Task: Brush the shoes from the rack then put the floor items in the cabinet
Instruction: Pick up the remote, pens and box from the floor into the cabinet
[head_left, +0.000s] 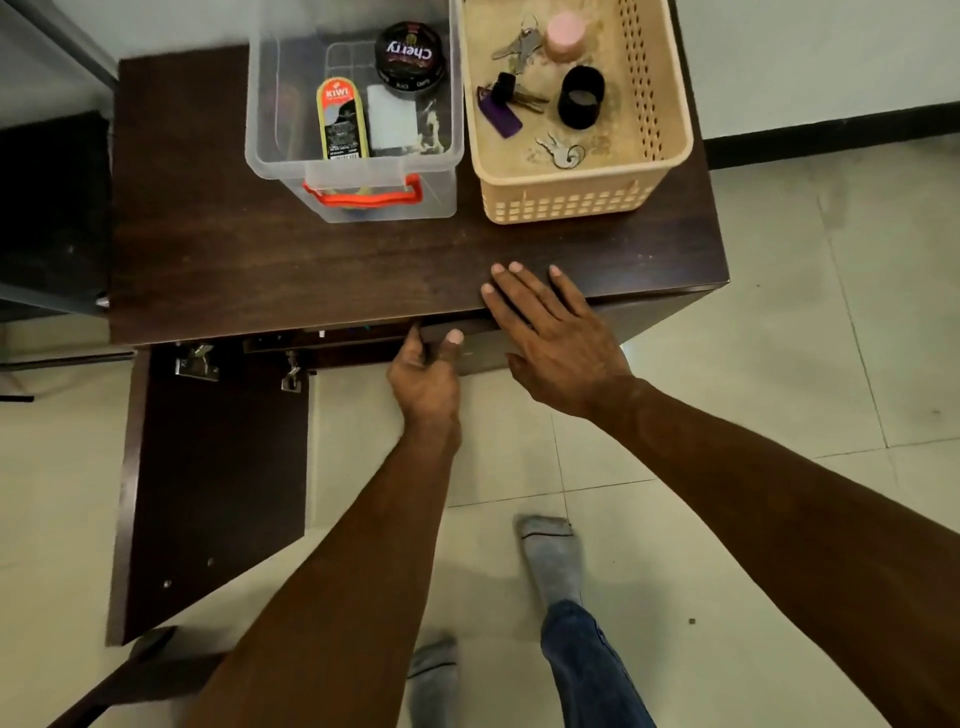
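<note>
I look down on a dark wooden cabinet (291, 270). Its left door (213, 483) stands swung open toward me, hinges showing. My left hand (426, 374) grips the top edge of the right door (483, 348), thumb over the front, fingers behind. My right hand (556, 338) lies flat with fingers spread on the cabinet's front edge and holds nothing. The cabinet's inside is hidden from here. No shoes or rack are in view.
On the cabinet top stand a clear plastic box (353, 114) with shoe polish tins and a beige basket (576, 114) with keys. My socked feet (550, 556) are on the tiled floor. A dark wooden piece (145, 670) lies at bottom left.
</note>
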